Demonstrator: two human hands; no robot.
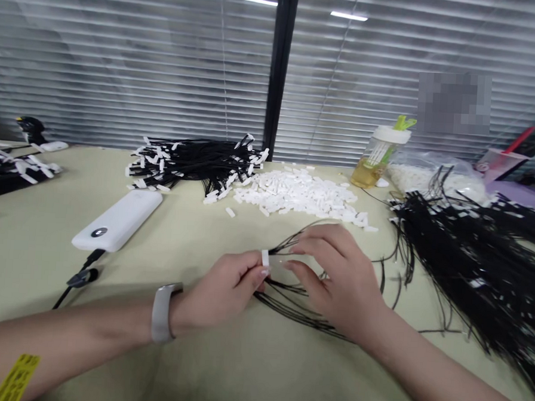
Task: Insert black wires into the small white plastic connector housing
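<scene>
**Hands pinching a white clip onto black cords**

The left hand (224, 288) is pinching a small white clip (265, 258) between thumb and fingertip, holding it just above the table (250, 367). The right hand (335, 276) is meeting it from the other side, fingers closing around a few thin black cords (289, 303) that are trailing under the palm. A pile of loose white clips (299, 193) is lying beyond the hands, with 1 bundle of finished cords (193, 163) behind it and a large heap of bare cords (475, 259) at right. A white power bank (118, 219) is resting to the left, a drink bottle (379, 158) farther back.
</scene>
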